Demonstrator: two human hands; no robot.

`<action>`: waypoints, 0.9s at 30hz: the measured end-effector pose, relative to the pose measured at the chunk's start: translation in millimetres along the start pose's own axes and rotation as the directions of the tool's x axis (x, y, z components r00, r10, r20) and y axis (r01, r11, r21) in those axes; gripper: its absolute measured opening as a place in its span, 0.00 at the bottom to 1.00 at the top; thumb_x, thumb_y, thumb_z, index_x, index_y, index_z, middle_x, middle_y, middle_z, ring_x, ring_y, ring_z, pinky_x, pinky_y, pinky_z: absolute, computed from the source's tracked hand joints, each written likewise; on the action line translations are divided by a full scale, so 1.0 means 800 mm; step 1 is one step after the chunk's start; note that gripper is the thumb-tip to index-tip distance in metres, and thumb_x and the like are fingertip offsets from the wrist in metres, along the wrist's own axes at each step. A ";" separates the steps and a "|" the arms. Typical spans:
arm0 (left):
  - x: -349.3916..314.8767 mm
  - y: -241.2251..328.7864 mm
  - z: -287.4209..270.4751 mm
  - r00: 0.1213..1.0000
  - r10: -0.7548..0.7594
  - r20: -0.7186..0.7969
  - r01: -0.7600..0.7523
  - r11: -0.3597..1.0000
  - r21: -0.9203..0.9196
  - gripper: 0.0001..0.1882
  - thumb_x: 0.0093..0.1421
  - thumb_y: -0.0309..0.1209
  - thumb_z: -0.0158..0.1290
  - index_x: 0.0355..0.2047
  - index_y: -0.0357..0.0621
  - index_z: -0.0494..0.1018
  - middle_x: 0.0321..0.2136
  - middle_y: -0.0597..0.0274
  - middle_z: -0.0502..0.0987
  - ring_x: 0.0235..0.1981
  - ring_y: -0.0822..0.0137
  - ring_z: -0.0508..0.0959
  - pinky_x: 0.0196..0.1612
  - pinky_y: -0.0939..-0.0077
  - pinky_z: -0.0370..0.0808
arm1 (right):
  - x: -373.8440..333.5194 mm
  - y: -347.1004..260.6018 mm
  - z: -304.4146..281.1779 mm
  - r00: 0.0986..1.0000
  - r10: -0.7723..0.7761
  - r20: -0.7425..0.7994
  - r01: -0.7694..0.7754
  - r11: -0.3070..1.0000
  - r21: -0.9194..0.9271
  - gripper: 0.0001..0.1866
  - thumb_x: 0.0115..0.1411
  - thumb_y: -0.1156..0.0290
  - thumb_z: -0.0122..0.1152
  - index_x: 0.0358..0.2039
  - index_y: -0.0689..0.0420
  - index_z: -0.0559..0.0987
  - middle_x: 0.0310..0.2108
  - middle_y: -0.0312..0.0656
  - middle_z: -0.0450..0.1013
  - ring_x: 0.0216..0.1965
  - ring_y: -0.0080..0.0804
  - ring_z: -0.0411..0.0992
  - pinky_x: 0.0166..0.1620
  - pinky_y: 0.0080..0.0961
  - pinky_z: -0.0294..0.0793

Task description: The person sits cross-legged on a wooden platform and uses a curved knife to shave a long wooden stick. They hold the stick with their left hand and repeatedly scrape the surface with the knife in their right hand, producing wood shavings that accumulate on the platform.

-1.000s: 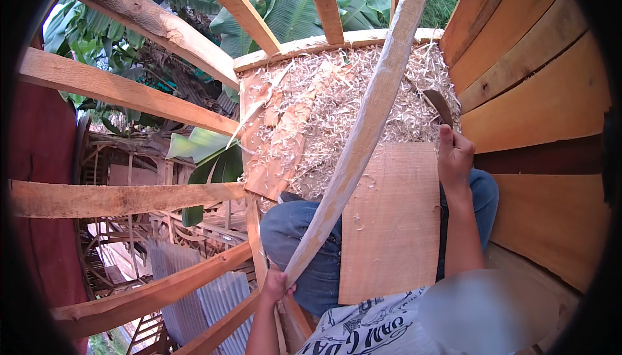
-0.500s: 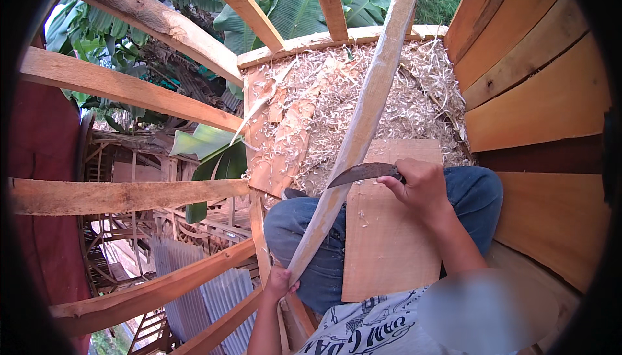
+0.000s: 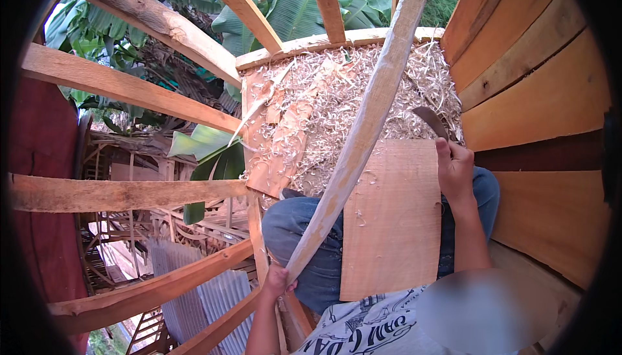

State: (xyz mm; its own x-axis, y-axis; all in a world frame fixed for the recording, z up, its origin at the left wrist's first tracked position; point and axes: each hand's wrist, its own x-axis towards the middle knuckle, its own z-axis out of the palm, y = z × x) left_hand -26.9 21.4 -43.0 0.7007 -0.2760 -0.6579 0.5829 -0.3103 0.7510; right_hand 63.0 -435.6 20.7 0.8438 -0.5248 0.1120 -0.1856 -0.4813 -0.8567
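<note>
A long pale wooden pole, stripped of bark, slants from my lap up past the far edge of the floor. My left hand is closed round its near end, beside my left knee. In my right hand is a knife with a dark curved blade, gripped by a handle that my fingers mostly hide. The blade points up and to the left, apart from the pole, above the shavings. A flat wooden board lies over my lap between the two hands, with a few curls of wood on it.
Wood shavings cover the floor ahead of me. Wooden planks form a wall close on my right. Spaced wooden bars stand on the left, with corrugated metal sheets below and banana leaves beyond.
My right hand has moved the knife off the pole, up and to the right, and its blade now points more upward. My left hand keeps its hold on the pole, which has hardly shifted.
</note>
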 end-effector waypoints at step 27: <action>-0.001 -0.006 0.005 0.999 0.037 0.015 -0.036 0.997 -0.074 0.34 0.62 0.56 0.42 0.15 0.35 0.71 0.10 0.62 0.70 0.08 0.73 0.68 0.10 0.82 0.63 | -0.065 -0.044 0.067 0.822 -0.430 0.375 0.545 0.784 -0.297 0.25 0.50 0.43 0.59 0.17 0.54 0.72 0.13 0.39 0.67 0.16 0.35 0.71 0.20 0.31 0.68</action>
State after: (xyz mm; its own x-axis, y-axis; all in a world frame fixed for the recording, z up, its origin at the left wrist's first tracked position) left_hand -32.3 19.4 -46.4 0.7158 -0.3010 -0.6301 0.5861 -0.2318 0.7764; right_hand 52.5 -353.9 18.4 0.9616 0.0387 0.2716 0.1653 -0.8718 -0.4611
